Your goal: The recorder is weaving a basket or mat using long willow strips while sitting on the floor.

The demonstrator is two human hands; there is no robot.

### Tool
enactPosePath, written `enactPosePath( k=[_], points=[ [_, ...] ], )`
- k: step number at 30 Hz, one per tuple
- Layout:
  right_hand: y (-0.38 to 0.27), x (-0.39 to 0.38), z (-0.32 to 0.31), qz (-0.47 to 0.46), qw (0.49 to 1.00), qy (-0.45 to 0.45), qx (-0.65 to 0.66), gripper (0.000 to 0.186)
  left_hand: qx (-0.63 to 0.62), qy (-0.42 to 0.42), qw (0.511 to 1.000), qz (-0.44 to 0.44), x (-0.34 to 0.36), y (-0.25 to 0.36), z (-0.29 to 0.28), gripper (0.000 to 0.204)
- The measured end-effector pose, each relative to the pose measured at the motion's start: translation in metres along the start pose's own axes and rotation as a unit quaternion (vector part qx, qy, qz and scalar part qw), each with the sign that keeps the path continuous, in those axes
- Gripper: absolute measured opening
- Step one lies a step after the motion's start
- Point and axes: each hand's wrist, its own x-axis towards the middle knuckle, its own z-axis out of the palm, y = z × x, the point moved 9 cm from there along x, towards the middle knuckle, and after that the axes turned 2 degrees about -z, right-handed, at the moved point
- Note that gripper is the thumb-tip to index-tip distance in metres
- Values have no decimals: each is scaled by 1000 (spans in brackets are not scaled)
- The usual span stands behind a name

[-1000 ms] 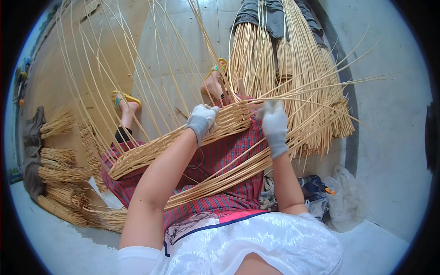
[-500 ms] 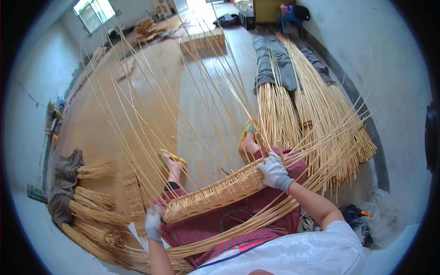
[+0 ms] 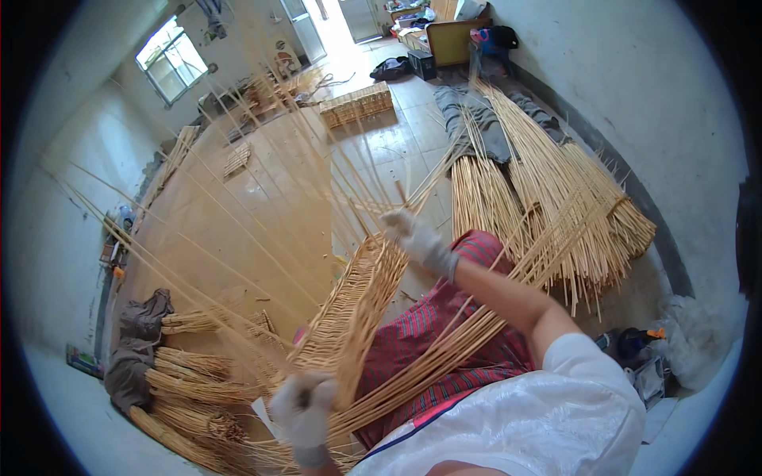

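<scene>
A half-woven long wicker basket (image 3: 347, 305) lies tilted over my lap, its open inside showing and long upright canes fanning out from its rim. My gloved right hand (image 3: 419, 240) is closed at the basket's far end, around its corner and the canes there. At the near end, my gloved left hand (image 3: 304, 412) has its fingers curled against the basket's edge, somewhat blurred by motion. Beneath the basket a red striped cloth (image 3: 413, 329) covers my legs. Several long canes (image 3: 452, 353) sweep across my lap, below my right forearm.
Large cane bundles (image 3: 556, 206), partly under grey cloth (image 3: 468, 119), lie at the right. Shorter bundles (image 3: 190, 381) lie at the left beside a dark cloth (image 3: 135, 373). Farther off, a finished-looking woven box (image 3: 357, 105) sits on the floor, near a black bag (image 3: 391, 69).
The basket has swung from lying crosswise to pointing away from me. My right hand has moved forward and left, my left hand nearer and slightly right. The canes have swung left.
</scene>
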Motion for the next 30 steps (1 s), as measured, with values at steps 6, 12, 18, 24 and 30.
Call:
enactPosePath(
  k=[6,12,18,24,30],
  points=[
    [5,-147,56,48,922,55,380,56,54,-113,992,18,54,-11,180,23],
    [8,-183,7,3,966,-3,260,79,-144,35,980,135,39,-47,110,36],
    [-23,-205,-4,-49,996,-1,75,84,-282,93,952,-68,20,-117,78,69],
    [-35,-201,2,-49,997,-38,49,62,-424,15,882,-207,33,-150,111,88],
    [-33,-193,5,-59,995,-51,-68,52,-588,-12,779,-216,35,-174,113,83]
  ],
)
